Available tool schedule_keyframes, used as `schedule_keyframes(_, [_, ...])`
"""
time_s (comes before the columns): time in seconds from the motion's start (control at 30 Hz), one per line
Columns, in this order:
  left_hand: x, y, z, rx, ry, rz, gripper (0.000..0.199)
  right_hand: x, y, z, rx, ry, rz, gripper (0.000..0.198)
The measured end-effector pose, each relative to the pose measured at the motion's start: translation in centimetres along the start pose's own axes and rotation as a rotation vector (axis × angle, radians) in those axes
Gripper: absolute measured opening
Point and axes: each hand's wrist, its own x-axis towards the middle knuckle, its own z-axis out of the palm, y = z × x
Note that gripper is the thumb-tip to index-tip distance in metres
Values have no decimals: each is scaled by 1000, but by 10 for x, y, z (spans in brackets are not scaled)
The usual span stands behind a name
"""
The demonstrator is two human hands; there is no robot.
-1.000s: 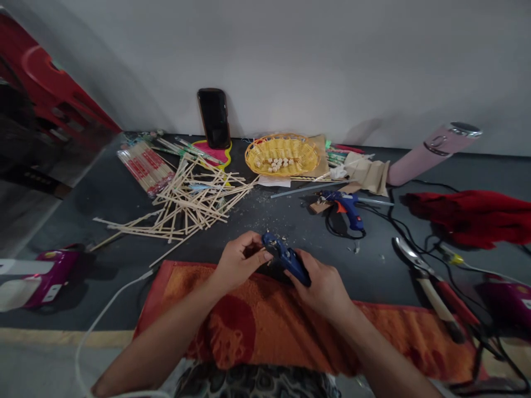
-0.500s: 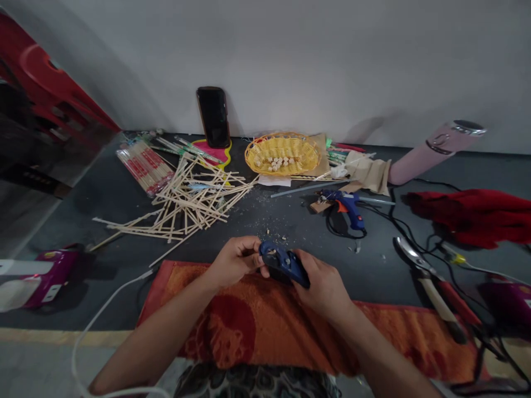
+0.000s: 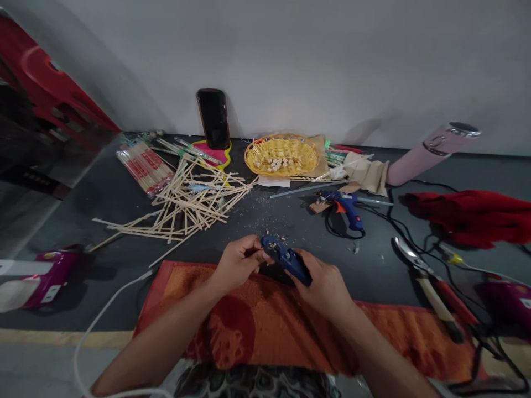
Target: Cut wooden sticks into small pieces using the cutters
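My right hand (image 3: 326,282) is wrapped around the handles of a blue hand cutter (image 3: 286,257), its head pointing up and left. At that head is my left hand (image 3: 238,262), thumb and forefinger pinched together. Whatever the pinch holds is too small or hidden to make out. Tiny pale crumbs (image 3: 257,213) are scattered on the dark table beyond the cutter. Under both hands lies an orange towel (image 3: 232,326) along the table's front edge.
Thin wooden sticks (image 3: 191,204) lie in a loose heap at left, by a packet of sticks (image 3: 145,166). A yellow wicker basket (image 3: 255,157) holds small pale pieces. Rightward are a blue glue gun (image 3: 350,210), pruning shears (image 3: 427,282), a pink flask (image 3: 427,155) and a red cloth (image 3: 477,215).
The cutter has tilted slightly in my right hand, its head a little higher and further left. My left fingers have shifted slightly at its head.
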Motion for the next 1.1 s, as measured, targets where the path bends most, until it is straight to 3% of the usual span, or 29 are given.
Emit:
schedule_keyframes(0.2, [1,-1,-6,24,-93,-1,27,2,-1,0,1,3,-1,44])
schedule_keyframes(0.5, [1,3,-8,-88,-184,-21,37,0,-3,-1,-36,-11,-49,40])
schedule_keyframes(0.73, [-1,-3,-2,-123,-126,-88,31,-2,-2,-2,-46,-29,-32,34])
schedule_keyframes(0.93, [-1,0,1,17,56,15,27,1,-3,-1,-39,16,7,35])
schedule_keyframes(1.1, [-1,2,-7,51,-50,23,32,1,-2,-2,-14,25,-10,44])
